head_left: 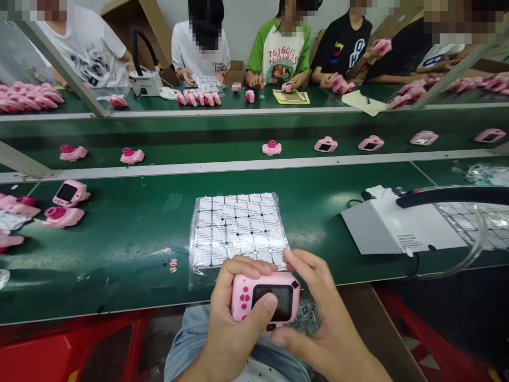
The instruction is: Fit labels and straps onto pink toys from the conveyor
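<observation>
head view: left-hand fingers (246,267), right-hand fingers (296,260) grip pink toy camera (242,297), screen (280,302) partly hidden

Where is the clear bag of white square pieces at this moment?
In the head view, the clear bag of white square pieces lies on the green workbench, just beyond the pink toy camera held by the left hand and right hand.
</observation>
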A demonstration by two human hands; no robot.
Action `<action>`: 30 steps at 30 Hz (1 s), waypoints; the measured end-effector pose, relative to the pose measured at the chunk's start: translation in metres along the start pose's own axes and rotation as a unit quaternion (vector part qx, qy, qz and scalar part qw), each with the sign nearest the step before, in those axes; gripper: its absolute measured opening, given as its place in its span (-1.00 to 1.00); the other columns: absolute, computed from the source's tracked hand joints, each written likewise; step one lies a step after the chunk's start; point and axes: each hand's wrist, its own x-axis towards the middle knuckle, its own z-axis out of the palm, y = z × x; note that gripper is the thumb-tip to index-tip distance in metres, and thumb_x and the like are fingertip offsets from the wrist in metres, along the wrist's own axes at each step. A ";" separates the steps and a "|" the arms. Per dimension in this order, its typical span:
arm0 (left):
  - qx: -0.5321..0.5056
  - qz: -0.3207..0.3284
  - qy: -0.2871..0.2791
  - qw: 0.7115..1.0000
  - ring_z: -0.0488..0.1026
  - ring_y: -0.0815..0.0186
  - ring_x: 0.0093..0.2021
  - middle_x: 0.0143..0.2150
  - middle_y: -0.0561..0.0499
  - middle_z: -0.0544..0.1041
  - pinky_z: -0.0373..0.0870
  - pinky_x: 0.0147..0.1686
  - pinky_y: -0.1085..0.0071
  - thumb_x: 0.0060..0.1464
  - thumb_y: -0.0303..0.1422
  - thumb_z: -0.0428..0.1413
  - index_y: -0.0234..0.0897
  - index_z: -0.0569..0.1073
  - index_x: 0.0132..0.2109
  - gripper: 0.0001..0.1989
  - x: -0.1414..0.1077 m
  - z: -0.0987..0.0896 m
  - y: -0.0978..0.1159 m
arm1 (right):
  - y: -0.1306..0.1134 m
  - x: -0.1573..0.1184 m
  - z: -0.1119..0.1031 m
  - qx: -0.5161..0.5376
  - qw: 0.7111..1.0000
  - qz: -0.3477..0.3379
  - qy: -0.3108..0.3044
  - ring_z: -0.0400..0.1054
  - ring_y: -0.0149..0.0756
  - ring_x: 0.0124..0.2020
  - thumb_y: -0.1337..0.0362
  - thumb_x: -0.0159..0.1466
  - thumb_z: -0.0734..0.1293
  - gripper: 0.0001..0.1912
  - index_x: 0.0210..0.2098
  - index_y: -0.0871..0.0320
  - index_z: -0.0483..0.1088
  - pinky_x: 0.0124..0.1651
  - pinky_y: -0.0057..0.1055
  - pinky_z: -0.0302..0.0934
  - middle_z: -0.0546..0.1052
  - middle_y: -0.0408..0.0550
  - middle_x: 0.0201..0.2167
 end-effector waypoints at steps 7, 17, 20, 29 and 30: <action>0.088 0.115 0.037 0.989 0.38 0.35 -0.03 -0.11 0.02 0.42 0.35 0.04 0.46 0.32 -0.27 -0.04 -0.12 0.39 -0.07 -0.85 0.000 0.009 -0.032 | 0.013 0.016 0.039 0.393 0.885 0.229 0.104 0.38 -0.16 0.09 -0.02 0.38 0.19 -0.64 -0.13 0.02 0.52 0.14 -0.26 0.27 0.51 -0.03 0.03; 0.030 -0.012 0.081 0.996 0.42 0.22 -0.04 -0.15 -0.06 0.47 0.34 0.03 0.29 0.32 -0.15 -0.09 -0.23 0.43 -0.20 -0.69 0.021 -0.016 -0.043 | 0.025 0.030 0.039 0.356 0.911 0.206 -0.043 0.11 -0.10 0.31 0.02 0.05 0.54 -0.10 0.28 -0.11 0.10 0.27 -0.22 0.13 0.15 -0.02 0.34; 0.013 -0.126 0.062 0.990 0.44 0.25 -0.10 -0.16 -0.03 0.48 0.38 -0.13 0.39 0.27 -0.11 -0.02 -0.23 0.41 -0.21 -0.71 0.035 -0.026 -0.031 | 0.037 0.028 0.044 0.391 0.896 0.199 -0.065 0.08 -0.10 0.33 -0.05 0.20 0.40 -0.26 0.30 -0.09 0.11 0.31 -0.15 0.09 0.13 0.00 0.36; 0.184 -0.104 0.088 0.973 0.49 0.21 -0.08 -0.01 -0.15 0.47 0.49 -0.15 0.27 0.19 -0.30 0.10 -0.28 0.31 0.08 -0.66 0.220 -0.096 -0.035 | 0.104 0.026 0.034 0.350 0.896 0.262 0.078 0.32 -0.04 0.18 -0.17 0.29 0.23 -0.49 0.15 -0.17 0.35 0.19 -0.05 0.23 0.32 -0.04 0.26; 0.222 -0.086 0.105 0.965 0.48 0.19 -0.07 0.02 -0.16 0.44 0.50 -0.14 0.21 0.20 -0.31 0.10 -0.29 0.30 0.11 -0.64 0.249 -0.106 -0.035 | 0.111 0.025 0.032 0.345 0.895 0.270 0.077 0.33 -0.02 0.17 -0.20 0.27 0.23 -0.48 0.14 -0.18 0.37 0.18 -0.04 0.24 0.33 -0.05 0.25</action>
